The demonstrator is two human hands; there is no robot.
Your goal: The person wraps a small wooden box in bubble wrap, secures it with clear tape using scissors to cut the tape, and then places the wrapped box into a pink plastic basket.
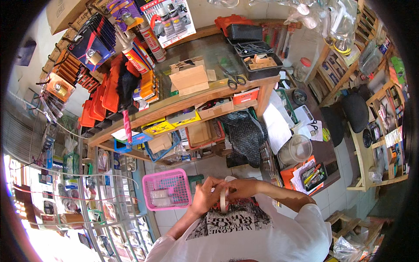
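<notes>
Close in front of my chest, my left hand (207, 196) and my right hand (243, 188) meet around a roll of tape (223, 201). The roll is pale and narrow, seen nearly edge-on, and hangs upright between the fingers. Both hands are bent in with fingertips on or near its upper part; the fingers hide exactly where each one grips. A small whitish piece (230, 178) shows above the knuckles, too covered to name. Left of my left hand is a pink plastic basket (146, 196) with clear-wrapped white packs (161, 197) inside.
Ahead stands a wooden counter (216, 85) with a glass top, carrying an opened cardboard box (190, 78), scissors (236, 82) and black trays (262, 72). Dark bubble wrap (244, 136) hangs below. A desk with papers (276, 126) and a clear tub (299, 148) is at right; a glass display case (111, 203) at left.
</notes>
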